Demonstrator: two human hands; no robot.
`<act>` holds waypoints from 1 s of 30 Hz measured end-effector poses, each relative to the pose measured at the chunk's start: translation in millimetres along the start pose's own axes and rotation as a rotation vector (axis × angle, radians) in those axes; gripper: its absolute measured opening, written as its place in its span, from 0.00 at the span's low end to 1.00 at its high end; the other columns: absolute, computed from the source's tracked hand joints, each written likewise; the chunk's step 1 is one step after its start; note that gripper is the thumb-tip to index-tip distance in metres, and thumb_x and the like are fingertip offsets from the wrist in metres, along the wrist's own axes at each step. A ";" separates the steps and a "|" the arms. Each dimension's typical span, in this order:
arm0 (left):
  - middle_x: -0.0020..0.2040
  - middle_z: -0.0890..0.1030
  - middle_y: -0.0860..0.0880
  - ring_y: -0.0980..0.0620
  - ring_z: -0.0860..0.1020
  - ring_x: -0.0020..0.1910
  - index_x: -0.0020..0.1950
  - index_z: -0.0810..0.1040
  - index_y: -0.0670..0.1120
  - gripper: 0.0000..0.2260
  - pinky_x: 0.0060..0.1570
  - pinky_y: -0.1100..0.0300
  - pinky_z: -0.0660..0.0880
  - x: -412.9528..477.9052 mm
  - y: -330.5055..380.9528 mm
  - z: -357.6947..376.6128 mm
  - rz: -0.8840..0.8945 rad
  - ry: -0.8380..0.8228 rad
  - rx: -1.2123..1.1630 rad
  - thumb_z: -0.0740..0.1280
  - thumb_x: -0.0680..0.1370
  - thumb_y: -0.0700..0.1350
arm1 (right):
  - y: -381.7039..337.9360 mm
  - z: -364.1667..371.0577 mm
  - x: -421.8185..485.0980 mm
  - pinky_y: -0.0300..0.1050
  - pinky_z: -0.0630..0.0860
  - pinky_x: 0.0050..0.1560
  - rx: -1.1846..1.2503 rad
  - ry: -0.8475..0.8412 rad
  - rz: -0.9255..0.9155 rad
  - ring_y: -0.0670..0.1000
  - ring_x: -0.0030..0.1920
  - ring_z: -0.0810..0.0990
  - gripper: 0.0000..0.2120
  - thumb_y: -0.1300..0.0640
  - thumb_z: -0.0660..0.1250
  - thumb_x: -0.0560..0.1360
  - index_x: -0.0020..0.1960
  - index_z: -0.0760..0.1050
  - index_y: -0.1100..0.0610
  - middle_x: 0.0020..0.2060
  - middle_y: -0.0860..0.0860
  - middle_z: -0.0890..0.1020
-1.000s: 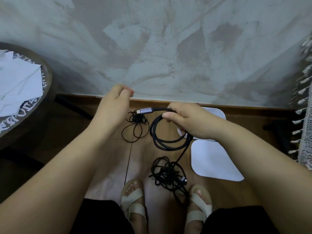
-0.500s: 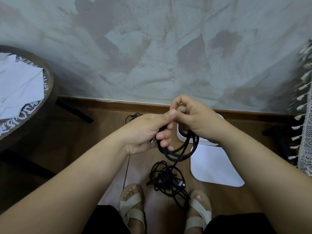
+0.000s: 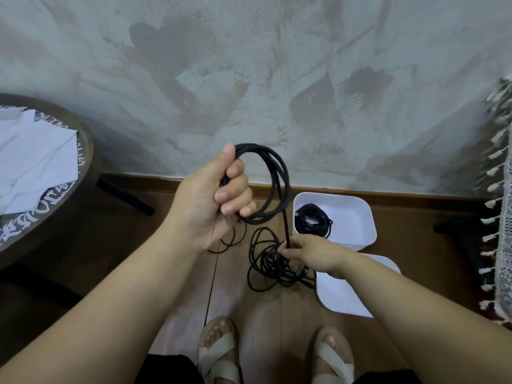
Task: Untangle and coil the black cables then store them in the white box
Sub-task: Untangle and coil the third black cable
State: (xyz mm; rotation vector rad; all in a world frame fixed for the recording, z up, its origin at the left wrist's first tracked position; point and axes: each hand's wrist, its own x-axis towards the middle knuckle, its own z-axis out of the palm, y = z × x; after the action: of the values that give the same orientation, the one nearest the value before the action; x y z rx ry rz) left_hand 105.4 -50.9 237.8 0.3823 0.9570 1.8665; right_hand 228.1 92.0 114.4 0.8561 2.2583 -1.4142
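Black cable [image 3: 274, 173] in several thick loops hangs from the left hand [image 3: 213, 200], which is raised near the centre of the view in front of the grey wall. The fingers are curled tight round the gathered loops, and the part inside the fist is hidden. From the coil's five o'clock side one strand drops straight down to the right hand [image 3: 313, 254], which pinches it between thumb and fingertips low over the floor. Whether that hand also touches the tangle [image 3: 266, 264] beneath cannot be told, since the knuckles cover the spot.

The tangle lies on the wooden floor [image 3: 263, 309] at six o'clock from the coil, its strands crossing too densely to follow. A plug end at its four o'clock edge sits partly under the right wrist. A thinner cable [image 3: 232, 241] shows at seven o'clock from the coil, mostly hidden behind the left hand.

The white box [image 3: 352, 217] stands open by the skirting at three o'clock from the coil, with a small coil [image 3: 311, 221] in its nine o'clock half. A flat white lid [image 3: 343, 297] lies at six o'clock from the box, partly covered by the right forearm.

Two sandalled feet [image 3: 219, 353] are cut off at the bottom edge. A round table [image 3: 86, 151] with white paper [image 3: 33, 162] is cut off at the left edge, and fringed lace [image 3: 502, 206] at the right.
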 end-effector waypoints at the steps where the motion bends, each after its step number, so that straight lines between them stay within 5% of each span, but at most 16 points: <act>1: 0.17 0.60 0.55 0.59 0.60 0.15 0.30 0.67 0.47 0.18 0.21 0.67 0.67 1.3 0.4 -2.3 0.035 0.043 -0.020 0.56 0.78 0.53 | 0.5 -0.4 2.3 0.53 0.75 0.52 0.006 0.040 0.003 0.59 0.47 0.78 0.10 0.53 0.62 0.79 0.50 0.78 0.60 0.49 0.59 0.81; 3: 0.18 0.61 0.55 0.58 0.61 0.17 0.33 0.65 0.47 0.19 0.23 0.65 0.68 5.4 -0.5 -7.9 0.100 0.136 -0.015 0.52 0.81 0.54 | -2.8 -1.1 2.4 0.54 0.75 0.54 0.081 0.103 -0.009 0.57 0.43 0.79 0.11 0.54 0.60 0.80 0.46 0.78 0.58 0.43 0.59 0.83; 6: 0.21 0.63 0.53 0.55 0.64 0.21 0.36 0.66 0.46 0.19 0.28 0.62 0.72 10.9 -4.7 -14.6 0.177 0.230 0.159 0.49 0.83 0.54 | -16.2 2.8 -2.8 0.40 0.75 0.38 0.225 0.080 -0.059 0.49 0.30 0.73 0.12 0.56 0.54 0.82 0.49 0.76 0.58 0.29 0.53 0.75; 8: 0.23 0.66 0.53 0.54 0.67 0.23 0.38 0.67 0.46 0.18 0.32 0.63 0.73 10.5 -8.0 -15.2 0.241 0.274 0.464 0.49 0.83 0.52 | -30.8 6.9 -9.8 0.33 0.70 0.33 0.156 0.038 -0.115 0.45 0.27 0.67 0.12 0.55 0.54 0.82 0.52 0.76 0.56 0.27 0.48 0.67; 10: 0.24 0.70 0.52 0.55 0.70 0.25 0.38 0.68 0.45 0.17 0.32 0.67 0.70 9.5 -14.2 -17.1 0.331 0.300 0.939 0.51 0.83 0.50 | -46.1 11.0 -18.9 0.33 0.66 0.34 -0.186 0.044 -0.235 0.42 0.31 0.67 0.12 0.52 0.56 0.82 0.46 0.77 0.51 0.29 0.44 0.68; 12: 0.27 0.75 0.51 0.56 0.73 0.28 0.37 0.69 0.46 0.16 0.35 0.61 0.68 8.5 -23.1 -20.5 0.376 0.228 1.308 0.53 0.83 0.50 | -56.4 14.0 -27.5 0.39 0.68 0.39 -0.424 0.042 -0.361 0.47 0.38 0.74 0.11 0.50 0.58 0.80 0.43 0.76 0.50 0.35 0.47 0.77; 15: 0.39 0.81 0.44 0.43 0.78 0.41 0.42 0.67 0.46 0.12 0.42 0.53 0.71 8.9 -36.5 -23.3 0.254 0.069 1.627 0.55 0.82 0.52 | -65.2 13.2 -40.8 0.44 0.72 0.48 -0.527 0.077 -0.473 0.53 0.47 0.78 0.13 0.52 0.60 0.80 0.57 0.78 0.57 0.47 0.54 0.83; 18: 0.48 0.81 0.41 0.39 0.76 0.50 0.47 0.68 0.46 0.12 0.44 0.51 0.67 8.0 -43.8 -17.2 0.149 -0.018 1.848 0.53 0.82 0.53 | -66.8 0.1 -52.2 0.36 0.66 0.37 -0.550 0.129 -0.541 0.42 0.33 0.73 0.12 0.53 0.62 0.79 0.51 0.80 0.59 0.32 0.47 0.77; 21: 0.46 0.81 0.43 0.42 0.77 0.50 0.51 0.74 0.43 0.16 0.47 0.52 0.71 6.9 -45.9 -14.1 0.033 -0.094 1.832 0.53 0.82 0.53 | -66.1 -9.8 -59.8 0.35 0.63 0.34 -0.517 0.153 -0.538 0.39 0.30 0.71 0.11 0.53 0.63 0.78 0.48 0.81 0.58 0.24 0.44 0.71; 23: 0.37 0.78 0.47 0.45 0.77 0.44 0.42 0.74 0.44 0.17 0.45 0.54 0.71 6.3 -43.6 -15.0 -0.025 -0.118 1.710 0.53 0.82 0.53 | -66.2 -12.3 -60.6 0.34 0.64 0.34 -0.493 0.170 -0.542 0.36 0.33 0.72 0.10 0.52 0.65 0.77 0.48 0.82 0.57 0.22 0.42 0.69; 26: 0.27 0.72 0.53 0.58 0.72 0.29 0.30 0.70 0.47 0.21 0.34 0.61 0.65 5.7 -37.0 -11.4 -0.057 -0.083 1.524 0.55 0.82 0.52 | -65.9 -18.8 -57.1 0.36 0.66 0.33 -0.413 0.302 -0.512 0.42 0.33 0.73 0.10 0.49 0.70 0.72 0.43 0.82 0.55 0.26 0.44 0.73; 30: 0.27 0.69 0.49 0.56 0.64 0.24 0.33 0.73 0.41 0.21 0.26 0.62 0.58 3.3 -26.3 -9.4 -0.098 -0.081 1.366 0.68 0.74 0.57 | -65.2 -27.8 -54.2 0.46 0.75 0.41 -0.244 0.351 -0.466 0.46 0.37 0.78 0.04 0.52 0.72 0.69 0.39 0.78 0.51 0.35 0.46 0.80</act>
State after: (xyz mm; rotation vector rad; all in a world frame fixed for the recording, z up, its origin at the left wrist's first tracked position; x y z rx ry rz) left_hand 114.2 -46.4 211.4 1.1463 2.0356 0.8322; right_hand 227.8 79.0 202.7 0.5526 2.9720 -1.1865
